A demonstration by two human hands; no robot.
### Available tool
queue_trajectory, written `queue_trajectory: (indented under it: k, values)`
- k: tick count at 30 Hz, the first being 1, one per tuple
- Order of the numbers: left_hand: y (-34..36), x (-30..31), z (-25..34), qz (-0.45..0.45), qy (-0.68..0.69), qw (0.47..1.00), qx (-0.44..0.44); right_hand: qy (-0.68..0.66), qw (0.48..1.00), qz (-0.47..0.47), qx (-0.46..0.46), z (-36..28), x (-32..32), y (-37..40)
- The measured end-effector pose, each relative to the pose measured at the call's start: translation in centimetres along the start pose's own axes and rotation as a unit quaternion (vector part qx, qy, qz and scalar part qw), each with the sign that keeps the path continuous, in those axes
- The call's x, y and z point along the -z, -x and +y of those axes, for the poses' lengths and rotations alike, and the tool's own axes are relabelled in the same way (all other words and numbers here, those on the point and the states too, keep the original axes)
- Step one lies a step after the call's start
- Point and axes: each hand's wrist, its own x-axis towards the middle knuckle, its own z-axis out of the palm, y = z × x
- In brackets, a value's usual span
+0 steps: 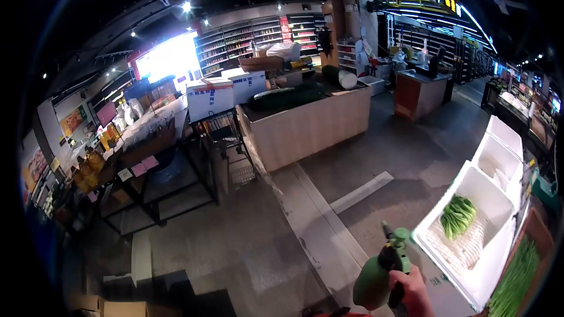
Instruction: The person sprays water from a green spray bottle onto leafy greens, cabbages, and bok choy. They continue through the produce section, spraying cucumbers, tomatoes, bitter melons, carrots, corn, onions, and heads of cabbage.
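Observation:
My right hand (409,286), low in the head view and right of centre, is wrapped round the handle of a green spray bottle (371,282). The bottle's nozzle points up and to the left. Just right of it stands a white foam box (499,208), where a bunch of green vegetables (458,216) lies on a pale, net-like cloth (470,245). The bottle is outside the box, near its left rim. My left hand is not visible.
Long green vegetables (515,279) fill a crate at the lower right. More foam boxes (499,152) stand behind. A wooden counter (317,126), a shopping cart (226,135) and a black-framed table (167,208) stand ahead and left. Cardboard boxes (123,308) sit at the bottom left.

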Motion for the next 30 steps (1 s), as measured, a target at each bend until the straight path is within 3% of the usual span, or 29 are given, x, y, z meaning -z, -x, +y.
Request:
queue_trajectory:
  k: [3,4,6,7,8,10,12,14,15,17,20,23,26,29,30]
  values:
    - [-6.1,-1.0,11.0,-0.027,-0.1,0.985,-0.138,-0.037,0.998,0.059,0.004,-1.5,-3.8,-4.8]
    - [-0.1,-6.4,21.2,0.015,-0.105,0.976,-0.19,-0.009,1.0,0.029,-0.002,-0.3,-3.3,-6.8]
    - [-2.1,-12.4,30.1,-0.07,-0.062,0.95,-0.297,0.047,0.998,0.019,-0.027,0.6,-5.0,-10.4]
    - [-1.8,-15.9,34.4,-0.129,-0.037,0.904,-0.405,0.073,0.996,0.019,-0.037,1.1,-5.6,-12.1]
    - [0.7,-19.8,39.9,-0.173,-0.056,0.907,-0.38,0.11,0.991,0.004,-0.07,1.8,-5.9,-14.3]
    - [2.9,-26.8,46.6,-0.264,-0.039,0.831,-0.488,0.16,0.986,-0.022,-0.038,3.1,-7.0,-19.0]
    - [4.6,-32.2,52.4,-0.253,-0.141,0.684,-0.67,0.171,0.984,-0.042,-0.031,5.3,-6.6,-23.6]
    - [3.5,-37.1,54.3,-0.288,-0.158,0.676,-0.66,0.137,0.988,-0.066,-0.035,6.5,-6.6,-28.5]
    - [2.4,-38.9,54.8,-0.28,-0.177,0.684,-0.65,0.24,0.952,-0.126,-0.144,-0.7,-7.6,-28.4]
    - [0.0,-41.5,55.6,-0.267,-0.216,0.702,-0.625,0.246,0.943,-0.158,-0.161,-2.3,-7.1,-31.6]
    - [-1.5,-44.5,59.5,-0.241,-0.164,0.677,-0.675,0.075,0.984,-0.158,0.045,-0.1,-6.6,-37.1]
    - [-1.6,-47.2,63.8,-0.19,-0.158,0.606,-0.756,0.146,0.969,-0.193,-0.06,-3.4,-5.7,-40.8]
    - [-0.4,-48.0,71.2,-0.125,-0.136,0.587,-0.788,0.214,0.964,-0.128,-0.089,1.1,-4.7,-44.7]
    - [-1.7,-50.5,75.1,-0.151,-0.138,0.611,-0.765,0.125,0.976,-0.104,-0.147,0.0,-5.4,-46.7]
    - [-2.4,-51.3,75.6,-0.164,-0.138,0.621,-0.754,0.124,0.989,-0.076,-0.03,5.6,-4.3,-48.3]
